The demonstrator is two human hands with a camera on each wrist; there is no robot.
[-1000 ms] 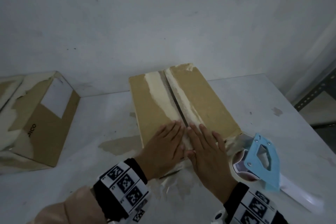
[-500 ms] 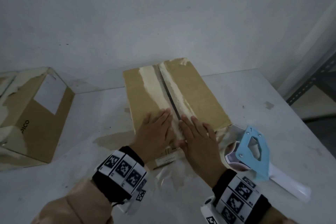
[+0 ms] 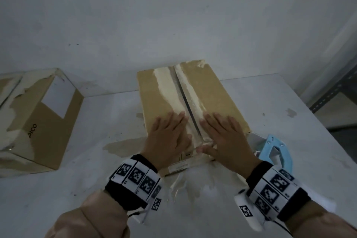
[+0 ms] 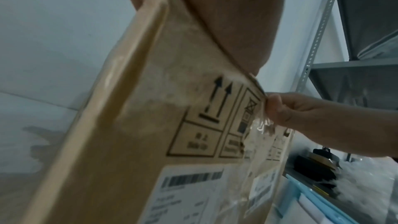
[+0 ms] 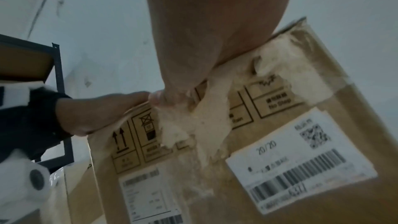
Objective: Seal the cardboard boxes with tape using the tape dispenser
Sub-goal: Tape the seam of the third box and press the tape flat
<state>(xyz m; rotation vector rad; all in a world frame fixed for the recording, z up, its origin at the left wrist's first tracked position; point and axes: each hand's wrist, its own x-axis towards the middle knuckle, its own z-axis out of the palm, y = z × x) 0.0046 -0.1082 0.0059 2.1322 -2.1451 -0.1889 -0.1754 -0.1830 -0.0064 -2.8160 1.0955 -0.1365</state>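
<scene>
head: looking down at box [image 3: 193, 100] on table [image 3: 96, 189] | wrists: looking up close along box front | sharing: box

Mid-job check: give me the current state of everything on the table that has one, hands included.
Brown cardboard box in the middle: flaps closed, centre seam taped.
Left hand: open, flat on the box top.
Right hand: open, flat on the box top.
Light blue tape dispenser: lying on the white table, not held.
Second brown cardboard box at left: untouched, surface torn.
</scene>
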